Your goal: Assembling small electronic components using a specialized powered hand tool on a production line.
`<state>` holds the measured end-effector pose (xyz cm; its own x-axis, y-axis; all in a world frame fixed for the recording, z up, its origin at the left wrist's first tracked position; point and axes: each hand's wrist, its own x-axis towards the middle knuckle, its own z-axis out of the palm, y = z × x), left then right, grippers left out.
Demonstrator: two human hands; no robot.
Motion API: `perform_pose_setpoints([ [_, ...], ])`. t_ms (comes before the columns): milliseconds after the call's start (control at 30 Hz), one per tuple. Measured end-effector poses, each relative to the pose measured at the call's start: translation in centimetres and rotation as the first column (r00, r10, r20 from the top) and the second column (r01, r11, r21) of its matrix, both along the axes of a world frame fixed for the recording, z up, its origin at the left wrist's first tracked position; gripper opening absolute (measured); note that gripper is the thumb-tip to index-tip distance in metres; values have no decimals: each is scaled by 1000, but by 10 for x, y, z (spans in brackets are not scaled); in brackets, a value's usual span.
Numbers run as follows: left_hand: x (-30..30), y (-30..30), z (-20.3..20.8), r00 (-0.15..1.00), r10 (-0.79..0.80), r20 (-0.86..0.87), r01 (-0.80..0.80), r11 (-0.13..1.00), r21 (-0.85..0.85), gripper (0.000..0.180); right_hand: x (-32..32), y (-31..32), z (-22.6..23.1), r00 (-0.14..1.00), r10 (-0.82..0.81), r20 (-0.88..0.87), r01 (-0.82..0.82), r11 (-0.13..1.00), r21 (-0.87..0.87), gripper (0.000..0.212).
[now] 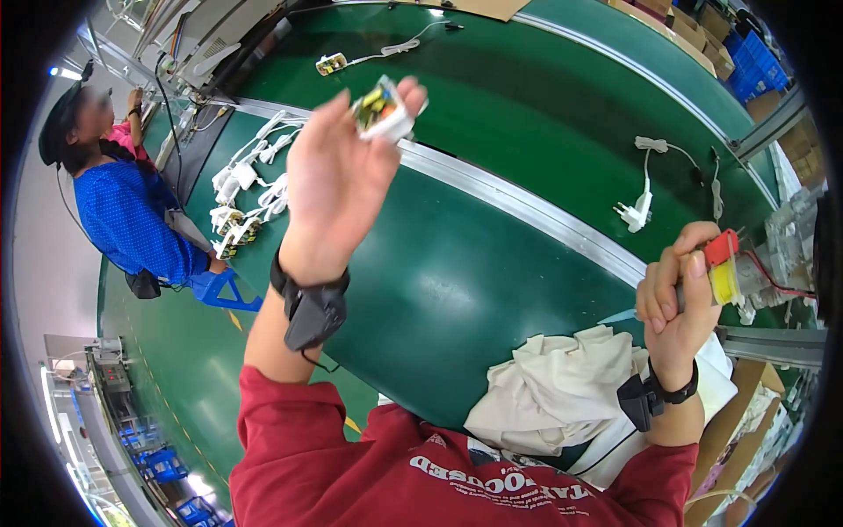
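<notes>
Raised over the conveyor's near rail, my left hand (338, 167) holds an opened white power adapter (378, 110) with its circuit parts exposed, gripped between fingers and thumb. At the far right, my right hand (676, 294) is closed, its fingers curled against a red-and-yellow fitting (724, 268) with thin red wires. That fitting sits beside a clear, bulky fixture (786, 250). A pale blue pointed piece (619, 316) shows just left of the right hand; whether the hand holds it I cannot tell. Both wrists wear black strapped devices.
White adapters with cables (250, 171) lie piled at the bench's left. On the green conveyor (527, 114) rest an open adapter (332, 63) and a plug adapter (637, 213). A white cloth (562, 386) lies before me. A person in blue (140, 215) sits at left.
</notes>
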<state>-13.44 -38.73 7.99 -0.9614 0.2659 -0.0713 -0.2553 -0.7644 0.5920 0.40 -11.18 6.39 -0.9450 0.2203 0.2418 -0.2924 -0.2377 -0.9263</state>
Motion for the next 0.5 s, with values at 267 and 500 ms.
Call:
perform_pose_setpoints([
  [267,27,117,-18,879,-340,-333,272,933,-235,37,-7,-3,3,994,-87,66,86,996,8,19],
  [500,72,153,-114,702,-690,178,711,693,-117,36,-19,16,4,984,-148,102,144,988,51,20],
])
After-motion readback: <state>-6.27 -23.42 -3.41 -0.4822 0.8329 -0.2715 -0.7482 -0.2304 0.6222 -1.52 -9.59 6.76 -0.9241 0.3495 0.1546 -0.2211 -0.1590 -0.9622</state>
